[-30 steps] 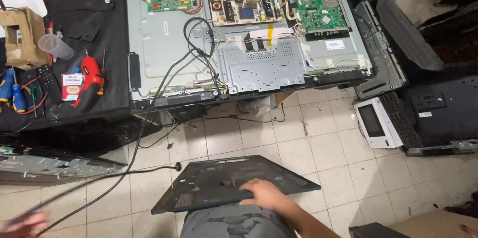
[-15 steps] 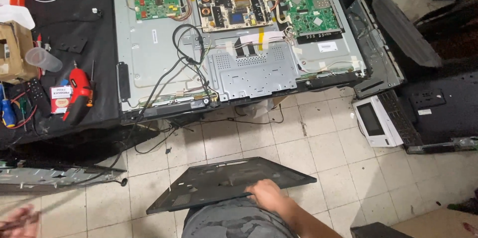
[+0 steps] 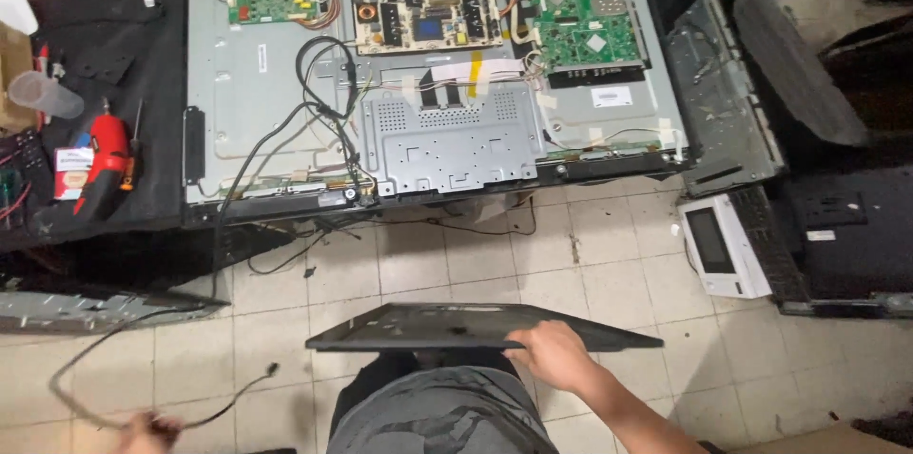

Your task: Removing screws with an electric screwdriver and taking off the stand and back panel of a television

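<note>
Across my lap, near the bottom edge of view: one dark flat panel [image 3: 456,328], a thin back cover or stand plate by its look, lying level with its long axis running left to right, wider than my knees and overhanging them on both sides

Right hand [image 3: 554,356]: palm down on the panel's near edge, right of its middle, fingers curled over the rim and grasping it; forearm comes in from the lower right corner

Left hand [image 3: 147,432]: low at the left, only partly in frame, well apart from the panel; a thin black cable [image 3: 105,359] loops up from it across the floor tiles [image 3: 609,254]; it seems closed on the cable, but I cannot tell for certain

Relation of note: panel sits directly in front of my body and to the right of the left hand; right hand is on it, so it is by far the nearer of the two; the panel's left end is unsupported by any hand

Beyond the panel, on the far side of the tiles: an opened flat television chassis [image 3: 266,83] lying back-up, its near edge facing me, carrying a green board [image 3: 580,21] at its right, a power board [image 3: 423,7] in the middle, and a grey metal shield [image 3: 456,145] near its near edge

Left of the chassis, on the black bench [image 3: 152,55]: a red power screwdriver [image 3: 100,164] near the bench's near edge
</note>
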